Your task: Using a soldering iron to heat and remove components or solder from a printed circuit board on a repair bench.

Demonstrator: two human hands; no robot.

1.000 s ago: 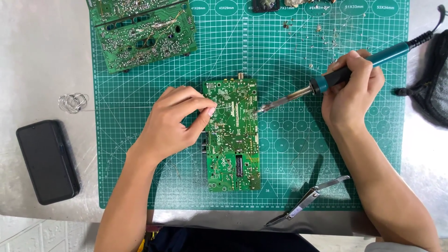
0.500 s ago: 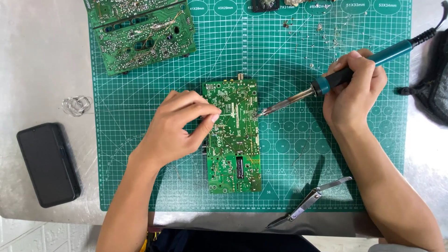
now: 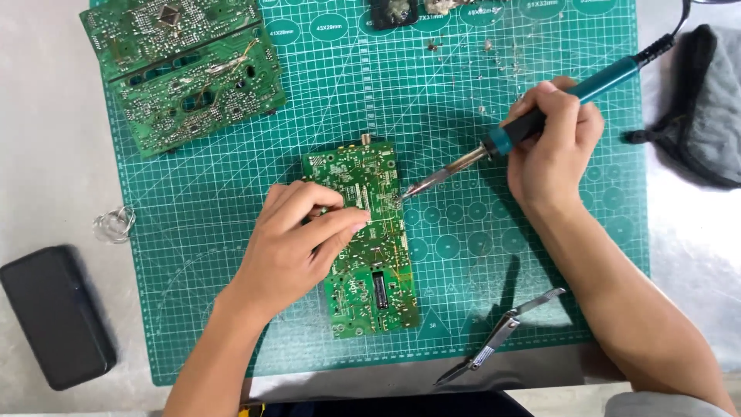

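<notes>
Soldering a spot on the small green board

The left hand (image 3: 297,243) lies on the green circuit board (image 3: 363,239) in the middle of the cutting mat (image 3: 193,232), fingers curled and pinching at its top, though what they pinch is too small to tell. The right hand (image 3: 552,147) is closed around the soldering iron (image 3: 532,127), whose tip touches the board's right edge. The next move probably needs a steady tip and a still board.
</notes>
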